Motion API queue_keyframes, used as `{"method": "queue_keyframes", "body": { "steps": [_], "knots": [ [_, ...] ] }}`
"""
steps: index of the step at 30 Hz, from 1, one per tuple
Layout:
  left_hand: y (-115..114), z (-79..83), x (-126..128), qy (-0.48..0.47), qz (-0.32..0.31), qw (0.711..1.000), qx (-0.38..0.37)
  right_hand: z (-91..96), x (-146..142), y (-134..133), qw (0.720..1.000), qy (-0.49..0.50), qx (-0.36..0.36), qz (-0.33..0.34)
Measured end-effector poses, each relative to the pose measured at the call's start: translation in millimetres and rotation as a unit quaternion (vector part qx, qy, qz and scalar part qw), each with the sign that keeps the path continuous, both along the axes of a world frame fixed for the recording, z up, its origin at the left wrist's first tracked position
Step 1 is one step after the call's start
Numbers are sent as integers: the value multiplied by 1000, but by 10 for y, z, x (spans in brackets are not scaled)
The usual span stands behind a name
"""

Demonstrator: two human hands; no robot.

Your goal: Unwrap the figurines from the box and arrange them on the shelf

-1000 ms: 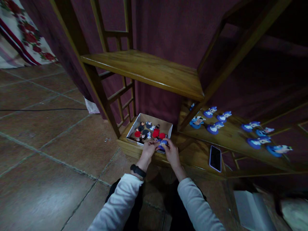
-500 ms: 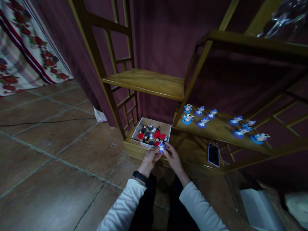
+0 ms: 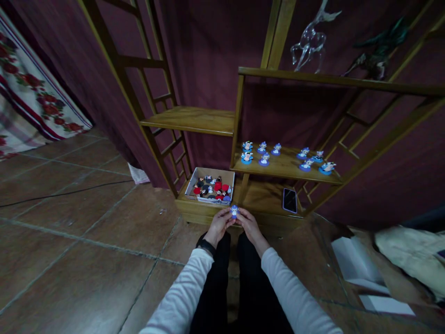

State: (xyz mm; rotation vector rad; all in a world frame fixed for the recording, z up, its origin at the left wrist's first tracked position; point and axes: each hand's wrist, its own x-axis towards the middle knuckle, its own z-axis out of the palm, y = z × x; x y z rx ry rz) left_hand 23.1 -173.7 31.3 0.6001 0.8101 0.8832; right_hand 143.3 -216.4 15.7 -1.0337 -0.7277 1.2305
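A small purple-and-white figurine (image 3: 234,211) stands upright between my fingertips, in front of the low shelf. My left hand (image 3: 219,225) pinches it from one side, and my right hand (image 3: 249,225) grips the other side. Just beyond my hands sits a shallow cardboard box (image 3: 225,175) with several red, black and white figurines in it. Up and to the right, several figurines on round blue or purple bases stand on a wooden shelf (image 3: 278,162), such as a purple one (image 3: 264,160) and a blue one (image 3: 327,168).
A phone (image 3: 289,200) lies on the lower board at the right. A glass deer (image 3: 311,39) and a dark horse-like statue (image 3: 377,53) stand on the upper shelf. White boxes (image 3: 358,262) are on the floor at right; a black cable (image 3: 69,192) crosses the tiles at left.
The view has swung right and tilted up, bringing the glass deer into sight. Both hands keep hold of the figurine, which now appears slightly farther from the box.
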Motion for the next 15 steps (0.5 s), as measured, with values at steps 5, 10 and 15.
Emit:
{"method": "queue_keyframes", "body": {
  "steps": [5,10,15],
  "knots": [
    [-23,-46,65,3,-9,1000,28,3,105,-39,1000,-21,-2,2],
    [-37,-94,125,17,4,998,54,20,197,-62,998,-49,0,24],
    [-62,-122,159,12,24,996,81,43,193,-54,990,-131,41,10]
  ]
}}
